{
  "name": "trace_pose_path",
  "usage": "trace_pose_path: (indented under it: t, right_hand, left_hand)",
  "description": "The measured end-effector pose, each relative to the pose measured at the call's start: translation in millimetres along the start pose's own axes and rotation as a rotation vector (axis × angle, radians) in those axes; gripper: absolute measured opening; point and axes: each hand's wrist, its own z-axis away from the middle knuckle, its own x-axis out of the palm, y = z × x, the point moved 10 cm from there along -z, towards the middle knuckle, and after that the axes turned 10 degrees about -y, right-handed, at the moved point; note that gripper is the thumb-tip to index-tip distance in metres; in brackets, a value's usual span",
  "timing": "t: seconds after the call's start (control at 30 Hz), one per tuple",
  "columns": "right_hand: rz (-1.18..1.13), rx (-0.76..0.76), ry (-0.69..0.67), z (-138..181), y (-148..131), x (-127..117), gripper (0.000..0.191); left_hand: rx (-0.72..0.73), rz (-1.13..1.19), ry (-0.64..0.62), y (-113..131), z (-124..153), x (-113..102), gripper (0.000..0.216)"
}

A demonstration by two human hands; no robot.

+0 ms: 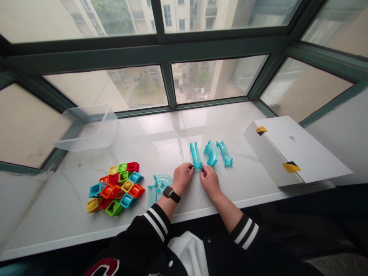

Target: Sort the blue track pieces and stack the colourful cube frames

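Note:
A straight translucent turquoise track piece lies on the white ledge, its long side pointing toward the window. My left hand pinches its near left corner with thumb and forefinger. At the near right corner, the fingertips of my right hand close on the same piece. To its right lie a curved turquoise track piece and a wavy turquoise track piece, apart from each other. More turquoise track pieces rest beside my left wrist, partly hidden by it.
Colourful hollow plastic blocks are heaped on the left. A clear plastic bin stands at the back left, near the window frame. On the right sits a white box with yellow-and-black tape. The ledge's front edge runs close to my body.

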Motion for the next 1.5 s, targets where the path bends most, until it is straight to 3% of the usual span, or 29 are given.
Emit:
trace_pose_path:
  t: [0.5, 0.67, 0.83, 0.97, 1.07, 1.23, 1.5]
  right_hand:
    - [0.079, -0.012, -0.046, -1, 2, 7, 0.047]
    - [0.014, -0.002, -0.032, 7, 2, 1, 0.047]
    - [-0.088, -0.127, 0.019, 24, -11, -13, 0.039]
    - [-0.082, -0.172, 0.004, 29, -16, -14, 0.034]
    - [-0.042, -0.197, -0.022, 29, -20, -11, 0.032]
    - [0.027, -0.236, -0.064, 31, -25, -5, 0.031]
    - [0.098, -0.274, -0.075, 33, -29, -4, 0.031]
  left_hand:
    - [0.026, 0.053, 0.023, -2, -1, 0, 0.014]
    - [0.062, 0.091, 0.007, 1, 10, -7, 0.024]
    - [0.213, 0.124, 0.04, -7, 67, -50, 0.02]
    - [0.131, 0.126, 0.199, -53, 133, -92, 0.02]
    - [0.042, 0.133, 0.314, -87, 179, -104, 0.022]
    - [0.044, 0.05, 0.304, -103, 217, -78, 0.024]
    - [0.066, 0.035, 0.224, -92, 206, -49, 0.033]
